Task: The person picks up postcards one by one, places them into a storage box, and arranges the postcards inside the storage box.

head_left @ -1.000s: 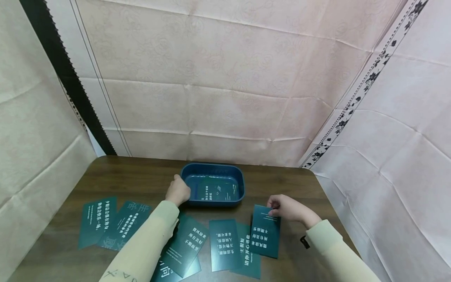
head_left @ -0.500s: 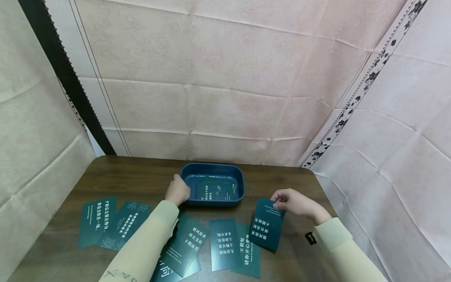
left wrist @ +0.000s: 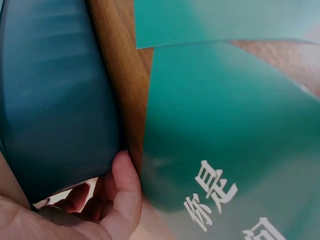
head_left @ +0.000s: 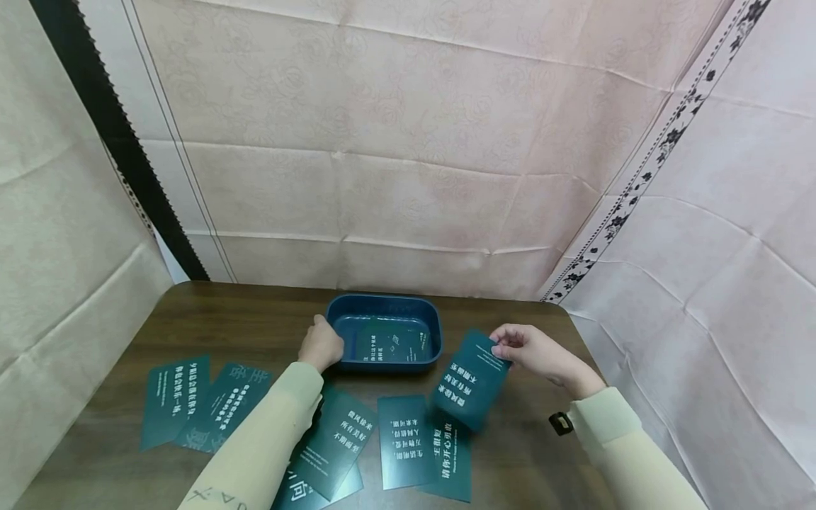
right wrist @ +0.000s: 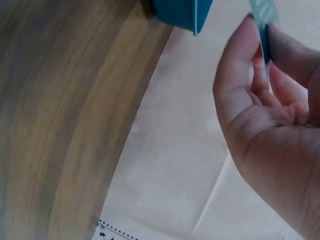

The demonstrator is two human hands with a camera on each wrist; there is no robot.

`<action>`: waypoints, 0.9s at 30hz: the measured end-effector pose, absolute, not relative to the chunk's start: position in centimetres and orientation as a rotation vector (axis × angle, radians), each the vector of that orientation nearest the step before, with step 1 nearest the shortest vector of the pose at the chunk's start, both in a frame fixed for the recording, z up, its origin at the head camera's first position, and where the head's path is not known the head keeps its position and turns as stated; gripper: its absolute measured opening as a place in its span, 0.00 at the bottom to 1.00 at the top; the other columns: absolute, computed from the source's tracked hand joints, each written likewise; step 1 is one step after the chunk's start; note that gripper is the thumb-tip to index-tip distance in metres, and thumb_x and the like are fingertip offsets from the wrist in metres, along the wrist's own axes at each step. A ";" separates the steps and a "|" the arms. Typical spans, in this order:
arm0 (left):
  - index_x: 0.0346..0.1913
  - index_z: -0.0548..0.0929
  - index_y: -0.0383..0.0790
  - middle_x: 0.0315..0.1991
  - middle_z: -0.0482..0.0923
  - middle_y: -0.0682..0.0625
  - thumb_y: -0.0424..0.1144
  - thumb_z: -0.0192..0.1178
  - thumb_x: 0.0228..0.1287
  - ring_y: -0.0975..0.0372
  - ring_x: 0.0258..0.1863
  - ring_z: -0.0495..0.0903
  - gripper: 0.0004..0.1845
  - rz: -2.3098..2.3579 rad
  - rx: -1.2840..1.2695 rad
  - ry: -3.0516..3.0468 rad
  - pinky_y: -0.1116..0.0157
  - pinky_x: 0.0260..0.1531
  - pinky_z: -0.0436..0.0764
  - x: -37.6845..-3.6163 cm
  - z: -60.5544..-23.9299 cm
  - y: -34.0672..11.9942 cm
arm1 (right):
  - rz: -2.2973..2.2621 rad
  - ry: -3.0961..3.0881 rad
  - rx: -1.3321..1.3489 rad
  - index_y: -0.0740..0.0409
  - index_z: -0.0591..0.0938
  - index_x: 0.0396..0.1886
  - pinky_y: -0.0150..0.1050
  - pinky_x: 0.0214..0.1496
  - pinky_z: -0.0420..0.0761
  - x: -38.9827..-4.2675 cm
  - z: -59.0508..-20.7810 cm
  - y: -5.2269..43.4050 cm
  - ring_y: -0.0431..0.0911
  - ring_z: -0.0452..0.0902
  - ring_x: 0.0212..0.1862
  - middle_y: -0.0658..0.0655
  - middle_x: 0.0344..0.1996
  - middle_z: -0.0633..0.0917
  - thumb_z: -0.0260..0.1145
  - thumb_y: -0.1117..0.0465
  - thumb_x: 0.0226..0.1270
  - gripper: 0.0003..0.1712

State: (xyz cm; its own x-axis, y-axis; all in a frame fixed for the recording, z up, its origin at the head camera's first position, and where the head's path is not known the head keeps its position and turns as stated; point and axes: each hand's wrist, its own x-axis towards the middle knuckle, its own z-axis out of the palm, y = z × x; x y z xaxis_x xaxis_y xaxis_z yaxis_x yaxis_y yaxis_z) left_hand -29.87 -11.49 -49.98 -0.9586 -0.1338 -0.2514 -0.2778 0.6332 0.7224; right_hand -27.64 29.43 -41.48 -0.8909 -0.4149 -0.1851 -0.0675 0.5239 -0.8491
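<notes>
My right hand pinches a dark green printed card by its top edge between thumb and fingers, as the right wrist view also shows. The card hangs tilted, its lower end overlapping a card with white writing in the head view. My left hand grips the left end of a rectangular blue plastic tray, its fingers curled at the corner in the left wrist view. Inside the tray lies a green card with pale print.
Several green cards lie overlapped on the wooden table: a pair at the far left, others under the left forearm, and one card in front of the tray. Pale patterned cloth hangs behind and at both sides.
The right hand has raised the card off the table and tilted it, its lower end swinging left. The left hand and the tray stay where they were.
</notes>
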 end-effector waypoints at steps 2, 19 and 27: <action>0.70 0.46 0.26 0.56 0.68 0.28 0.34 0.47 0.71 0.44 0.45 0.74 0.33 1.233 -0.348 2.673 0.44 0.48 0.74 -29.9 -50.0 -11.5 | -1.367 2.417 -0.384 0.58 0.79 0.48 0.51 0.40 0.82 -27.8 -41.5 29.1 0.54 0.79 0.38 0.63 0.37 0.79 0.64 0.58 0.69 0.12; 0.71 0.43 0.25 0.60 0.64 0.27 0.34 0.46 0.71 0.43 0.49 0.72 0.34 1.228 -0.330 2.680 0.44 0.51 0.72 -30.0 -50.2 -11.7 | -1.641 2.670 -0.214 0.63 0.78 0.47 0.38 0.34 0.82 -29.9 -43.6 23.9 0.49 0.77 0.35 0.61 0.35 0.80 0.65 0.59 0.68 0.13; 0.71 0.43 0.26 0.60 0.65 0.28 0.34 0.46 0.71 0.44 0.48 0.73 0.34 1.226 -0.339 2.673 0.44 0.51 0.73 -30.0 -50.1 -11.6 | -1.655 2.660 -0.227 0.61 0.78 0.46 0.39 0.35 0.82 -30.6 -44.0 21.1 0.49 0.76 0.36 0.59 0.35 0.80 0.64 0.59 0.69 0.11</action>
State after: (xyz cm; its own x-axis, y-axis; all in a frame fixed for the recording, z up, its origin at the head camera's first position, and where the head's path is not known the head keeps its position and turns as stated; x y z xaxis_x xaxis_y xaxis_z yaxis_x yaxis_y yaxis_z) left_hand -30.01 -11.60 -50.09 -0.9575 -0.1305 -0.2573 -0.2802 0.6337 0.7211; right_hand -30.60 21.10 -43.98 -0.9895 -0.1231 0.0753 -0.1220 0.4344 -0.8924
